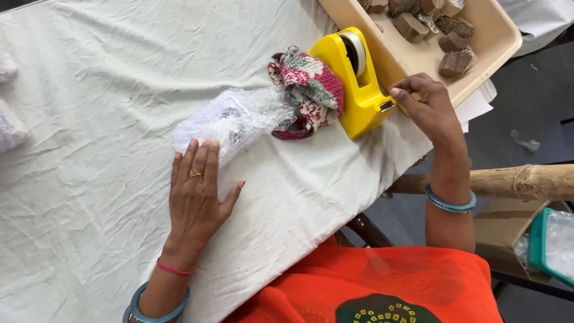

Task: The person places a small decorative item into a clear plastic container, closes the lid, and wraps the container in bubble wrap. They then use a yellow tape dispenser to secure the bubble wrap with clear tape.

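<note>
My left hand [196, 191] lies flat, fingers spread, on the white cloth with its fingertips on the near end of a bubble-wrapped bundle [234, 121]. My right hand [426, 103] is at the cutter end of a yellow tape dispenser [357, 84], fingers pinched by the blade; whether tape is between them cannot be seen. A patterned red, green and white fabric piece [309, 90] lies crumpled between the bundle and the dispenser.
A beige plastic tray [478, 57] holding several carved wooden blocks sits at the table's far right edge. White paper sheets [475, 107] stick out under it. A wooden pole [508, 181] and a cardboard box [508, 233] stand off the table to the right.
</note>
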